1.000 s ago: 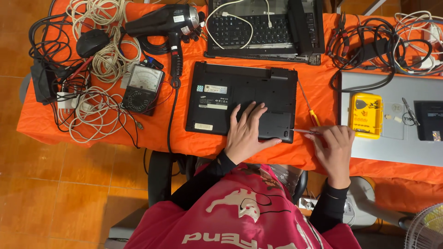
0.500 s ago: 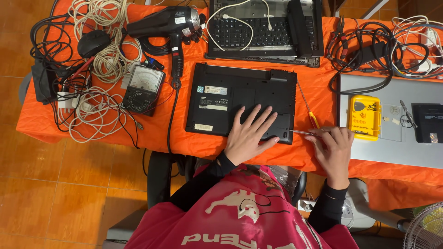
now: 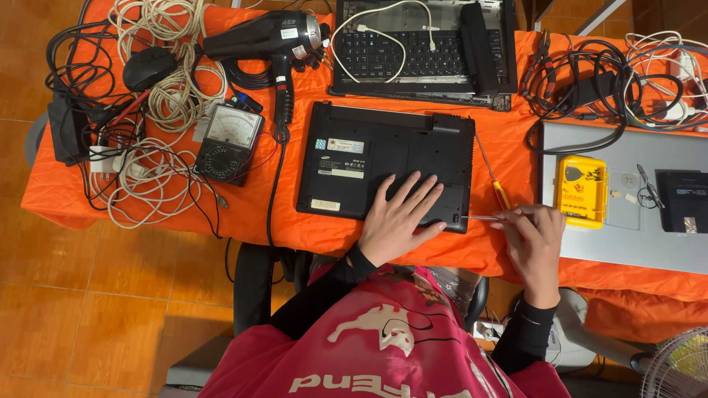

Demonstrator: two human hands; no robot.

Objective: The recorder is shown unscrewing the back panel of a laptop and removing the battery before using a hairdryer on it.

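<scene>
Little has moved since the earlier frames: both hands stay where they were. Left hand (image 3: 398, 221) lies flat with fingers spread on the black upturned laptop (image 3: 383, 162) on the orange tablecloth (image 3: 516, 147). Right hand (image 3: 532, 234) has its fingers clamped on a thin metal screwdriver (image 3: 483, 218), whose tip touches the laptop's right near corner. A yellow-handled screwdriver (image 3: 493, 177) lies just beside.

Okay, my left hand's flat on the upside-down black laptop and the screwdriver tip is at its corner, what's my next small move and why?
Probably keep turning the screwdriver: its tip sits at the laptop's near right corner, the right hand grips the handle, and the left hand steadies the case.
</scene>
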